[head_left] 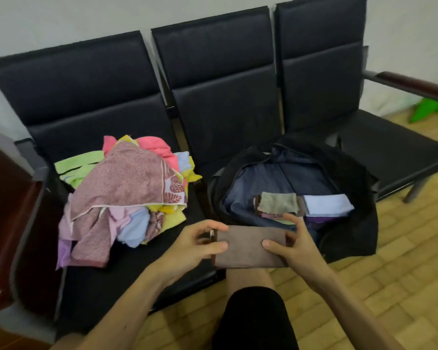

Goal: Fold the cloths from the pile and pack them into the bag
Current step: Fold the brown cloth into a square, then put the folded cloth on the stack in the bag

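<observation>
holding folded brown cloth (249,246) between both grips, left hand (197,246) pinching the left end, right hand (292,245) clamping the right end, long axis running left-right. hovering just in front of the open bag (349,198), bag lying ahead and slightly right, so right hand sitting nearer the opening. looking like a flat, neat rectangle, matte, soft. showing folded cloths (278,203) already stacked inside. leaving the pile (122,193) heaped on the seat surface (106,294) to the left, well apart from the bag. probably needing a short forward push next.
</observation>
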Action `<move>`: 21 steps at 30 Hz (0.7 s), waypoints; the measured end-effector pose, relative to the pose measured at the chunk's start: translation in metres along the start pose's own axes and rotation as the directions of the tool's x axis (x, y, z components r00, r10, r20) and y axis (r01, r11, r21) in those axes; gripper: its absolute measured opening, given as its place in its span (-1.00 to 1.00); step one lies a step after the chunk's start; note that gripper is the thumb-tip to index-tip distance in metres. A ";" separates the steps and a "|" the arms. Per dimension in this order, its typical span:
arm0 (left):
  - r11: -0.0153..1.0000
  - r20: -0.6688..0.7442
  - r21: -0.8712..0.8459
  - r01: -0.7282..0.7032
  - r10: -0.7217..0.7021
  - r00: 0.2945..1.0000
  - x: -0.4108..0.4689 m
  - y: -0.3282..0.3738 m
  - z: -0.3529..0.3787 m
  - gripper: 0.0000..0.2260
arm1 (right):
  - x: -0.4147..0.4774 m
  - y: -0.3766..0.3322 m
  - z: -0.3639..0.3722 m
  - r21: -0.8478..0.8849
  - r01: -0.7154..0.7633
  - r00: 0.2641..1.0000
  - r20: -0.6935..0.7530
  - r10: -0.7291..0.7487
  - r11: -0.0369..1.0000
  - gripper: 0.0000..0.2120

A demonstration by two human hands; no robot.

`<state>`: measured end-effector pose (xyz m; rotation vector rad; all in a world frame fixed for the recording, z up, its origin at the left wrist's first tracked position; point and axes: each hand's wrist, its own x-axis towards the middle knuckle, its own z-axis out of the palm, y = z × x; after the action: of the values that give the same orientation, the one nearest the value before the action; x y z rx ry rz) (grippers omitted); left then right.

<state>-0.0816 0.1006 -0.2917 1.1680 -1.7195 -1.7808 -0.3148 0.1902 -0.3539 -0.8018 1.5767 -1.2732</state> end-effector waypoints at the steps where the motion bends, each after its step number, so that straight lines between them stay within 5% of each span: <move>1: 0.997 -0.002 0.076 -0.001 0.002 1.000 0.020 -0.003 0.017 -0.74 | 0.005 0.008 -0.017 -0.001 -0.009 0.998 -0.065 0.009 1.000 -0.21; 8: 0.886 0.092 0.446 -0.127 0.096 0.991 0.136 -0.022 0.109 -0.64 | 0.052 0.027 -0.105 -0.189 0.025 0.900 -0.422 -0.104 0.982 -0.44; 14: 0.725 0.148 0.613 -0.313 0.284 0.947 0.236 0.008 0.171 -0.68 | 0.129 0.010 -0.181 -0.394 0.016 0.861 -0.462 -0.213 0.919 -0.58; 21: 0.593 0.228 0.743 -0.312 0.214 0.950 0.296 -0.012 0.209 -0.67 | 0.175 0.041 -0.204 -0.571 -0.205 0.868 -0.482 -0.122 0.795 -0.57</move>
<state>-0.4105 0.0037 -0.4099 1.0008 -2.7042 -0.9072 -0.5649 0.1172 -0.4313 -0.8491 2.4968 -0.9693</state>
